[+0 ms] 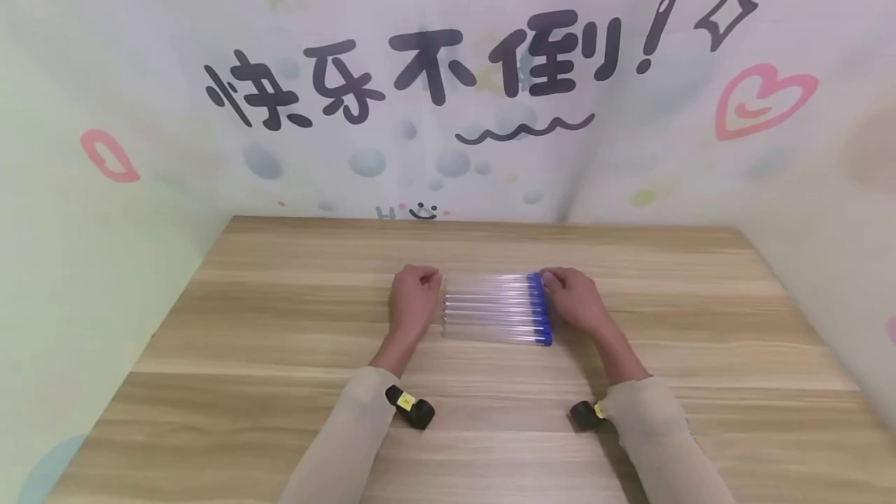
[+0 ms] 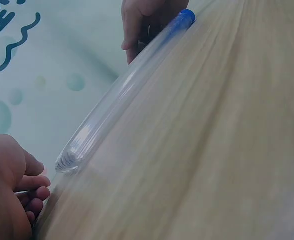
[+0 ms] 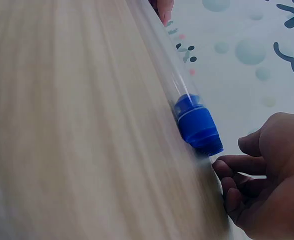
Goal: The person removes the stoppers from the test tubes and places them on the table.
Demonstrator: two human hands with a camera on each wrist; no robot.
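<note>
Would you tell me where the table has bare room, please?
Bare tabletop lies left of the left hand, right of the right hand, and between the blue-capped tubes and wall. It's crowded between the hands, where tubes lie.

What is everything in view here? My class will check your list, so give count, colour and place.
clear tubes: several, too fine to count surely, transparent, side by side on the table
caps: several, blue, right ends of the tubes
table: one, wood-brown, under the tubes
backdrop: one, whitish, behind the table
lettering: one print, dark, across the backdrop
bubbles: many, mostly pale blue-grey, on the backdrop
wrist cameras: two, black, at the cuffs
sleeves: two, beige, forearms
left hand: one, bare, by the uncapped ends
right hand: one, bare, by the caps
</note>
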